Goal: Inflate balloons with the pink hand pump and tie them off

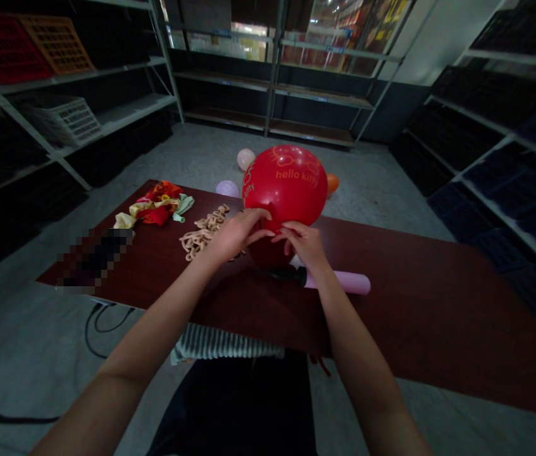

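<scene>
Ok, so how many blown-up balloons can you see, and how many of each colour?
Red balloon: 1, pinched at its neck by the left hand and the right hand
Pale pink balloon: 1, on the floor beyond the table
Lilac balloon: 1, just past the table's far edge
Orange balloon: 1, peeking out behind the red one
Total: 4

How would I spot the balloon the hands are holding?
Look at the long dark table between the shelves. Above its middle, the left hand and right hand pinch the red balloon. It alone is big, red and says "hello kitty"; the smaller balloons lie on the floor behind.
</scene>
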